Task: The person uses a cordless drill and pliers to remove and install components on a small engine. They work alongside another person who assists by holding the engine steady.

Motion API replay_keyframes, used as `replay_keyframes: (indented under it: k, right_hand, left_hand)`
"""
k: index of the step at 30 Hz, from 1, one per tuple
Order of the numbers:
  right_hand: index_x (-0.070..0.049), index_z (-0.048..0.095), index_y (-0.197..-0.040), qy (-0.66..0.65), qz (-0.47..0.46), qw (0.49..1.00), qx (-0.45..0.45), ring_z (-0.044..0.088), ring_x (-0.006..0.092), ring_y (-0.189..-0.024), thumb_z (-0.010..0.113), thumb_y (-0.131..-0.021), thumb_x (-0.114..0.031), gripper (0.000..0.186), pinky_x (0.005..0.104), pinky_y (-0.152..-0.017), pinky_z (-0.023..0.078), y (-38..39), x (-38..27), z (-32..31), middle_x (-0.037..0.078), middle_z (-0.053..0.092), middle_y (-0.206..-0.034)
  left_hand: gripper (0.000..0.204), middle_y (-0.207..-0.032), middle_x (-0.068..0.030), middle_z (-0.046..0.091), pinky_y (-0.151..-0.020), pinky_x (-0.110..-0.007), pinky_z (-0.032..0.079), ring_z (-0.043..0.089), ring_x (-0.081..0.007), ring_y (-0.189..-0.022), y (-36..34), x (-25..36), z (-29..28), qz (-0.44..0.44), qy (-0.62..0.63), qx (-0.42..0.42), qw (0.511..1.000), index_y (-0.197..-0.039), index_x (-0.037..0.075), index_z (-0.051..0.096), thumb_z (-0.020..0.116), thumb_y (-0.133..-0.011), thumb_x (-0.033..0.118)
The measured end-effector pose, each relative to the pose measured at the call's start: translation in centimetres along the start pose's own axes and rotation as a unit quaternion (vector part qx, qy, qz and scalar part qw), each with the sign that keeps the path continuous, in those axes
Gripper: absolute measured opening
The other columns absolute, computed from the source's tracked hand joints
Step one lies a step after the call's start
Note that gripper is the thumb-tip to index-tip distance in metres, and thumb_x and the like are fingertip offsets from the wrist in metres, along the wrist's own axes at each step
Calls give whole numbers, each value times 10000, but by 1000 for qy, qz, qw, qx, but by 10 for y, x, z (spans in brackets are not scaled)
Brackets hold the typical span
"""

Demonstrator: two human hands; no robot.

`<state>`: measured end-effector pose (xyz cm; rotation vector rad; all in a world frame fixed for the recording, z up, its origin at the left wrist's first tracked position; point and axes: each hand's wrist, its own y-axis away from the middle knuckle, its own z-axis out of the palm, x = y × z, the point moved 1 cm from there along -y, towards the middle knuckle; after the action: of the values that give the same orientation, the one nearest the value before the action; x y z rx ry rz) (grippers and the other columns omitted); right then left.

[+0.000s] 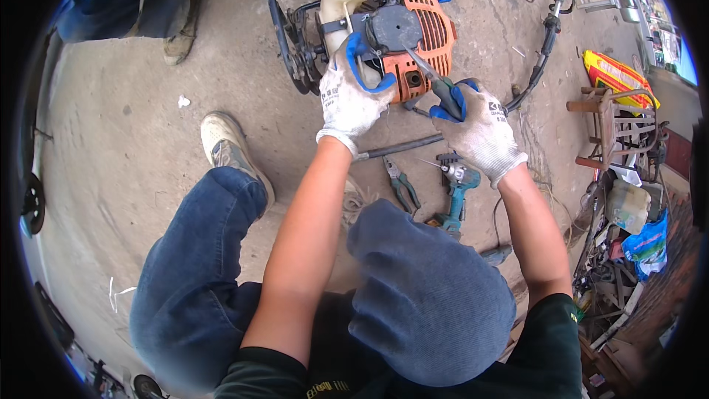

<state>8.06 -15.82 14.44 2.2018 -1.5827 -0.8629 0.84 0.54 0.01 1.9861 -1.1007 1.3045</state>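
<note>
A small engine (395, 26) with an orange slotted cover, a dark round cap and an off-white plastic tank lies in front of me on the concrete floor. My left hand (348, 100), in a white glove with blue-coated fingers, rests against its near left side. Its thumb and forefinger are spread in a curve beside the orange housing; the other fingers are partly hidden. Closed around needle-nose pliers (443, 91) is my right hand (478, 122), gloved alike. The pliers' tips point up and left, at the edge of the round cap.
Combination pliers (401, 185), a teal cordless drill (458, 191) and a dark tube (402, 146) lie nearer me. A long jointed shaft (545, 48) stretches along the right. Farther right are a wooden chair (617, 122) and piled clutter. Another person's leg (133, 7) is at upper left.
</note>
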Motion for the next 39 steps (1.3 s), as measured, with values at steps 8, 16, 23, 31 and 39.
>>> replay_keyframes:
  k: [8,16,23,31,39]
  right_hand:
    - [-46,730,-952,348,-149,922,81,627,353,-1054,584,-853,-171,217,479,-887,509,-11,-34,7,212,651,-1078]
    - [-22,742,-956,409,-156,895,82,672,349,-981,585,-868,-189,246,473,-827,533,-25,-57,15,209,682,-1030]
    - [-16,712,-1003,261,-77,962,24,692,403,-930,617,-863,-226,269,486,-847,542,-27,-56,25,262,674,-1013]
    - [-1,706,-1029,-108,100,989,-14,688,204,-729,689,-882,-316,347,351,-645,534,-17,-32,62,140,723,-856]
    - [16,715,-978,49,66,997,-2,682,338,-722,655,-888,-351,382,391,-694,551,-7,-18,49,182,735,-890]
  left_hand:
    - [841,-1197,-181,619,-958,-459,503,617,-364,-1094,2,-6,3,23,11,24,999,-1415,67,460,838,-685,248]
    - [851,-1239,-195,610,-988,-476,486,598,-392,-1140,1,-3,4,18,15,19,1000,-1390,43,471,846,-669,294]
    - [846,-1273,-206,587,-1003,-492,471,582,-403,-1158,1,-7,1,22,-23,8,999,-1398,70,474,827,-692,374]
    - [732,-1258,-169,594,-999,-478,473,579,-384,-1170,5,-8,1,12,-35,-22,999,-1340,126,545,831,-687,293]
    - [574,-1220,-141,601,-992,-486,472,581,-381,-1146,7,-19,5,53,-23,-14,998,-1222,172,633,809,-689,290]
